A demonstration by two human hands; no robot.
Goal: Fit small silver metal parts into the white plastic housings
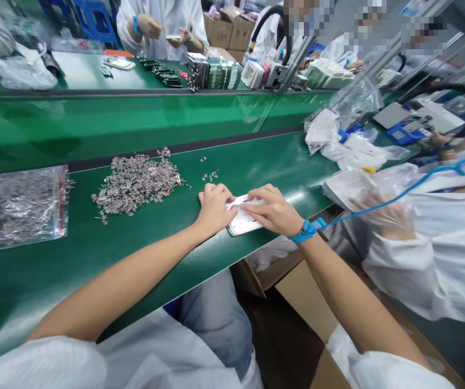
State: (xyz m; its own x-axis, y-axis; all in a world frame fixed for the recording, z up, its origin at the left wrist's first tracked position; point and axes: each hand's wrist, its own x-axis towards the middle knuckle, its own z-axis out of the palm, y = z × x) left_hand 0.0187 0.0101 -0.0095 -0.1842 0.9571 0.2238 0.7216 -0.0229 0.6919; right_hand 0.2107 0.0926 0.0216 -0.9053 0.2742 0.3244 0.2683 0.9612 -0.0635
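Note:
A white plastic casing (240, 225) with rounded corners and dark slots lies on the green bench in front of me. My left hand (216, 206) is closed at its left end, with the thumb on the surface. From the right, my right hand (272, 210) bends over the casing, its fingers closed and pressing near the left thumb. Whether a tiny part sits under the fingertips is hidden. A blue strap (307, 231) circles my right wrist. Left of my hands is a heap of small metal clips (139, 182); a few loose clips (210, 176) lie just beyond my left hand.
A clear zip bag of metal parts (21, 210) lies at the left. A blue cord (386, 201) runs right from my wrist, past a co-worker's gloved hand (386, 210). Behind rises a green ledge (135, 119) with stacked boards (216, 73). Cardboard boxes (309, 302) stand below the bench edge.

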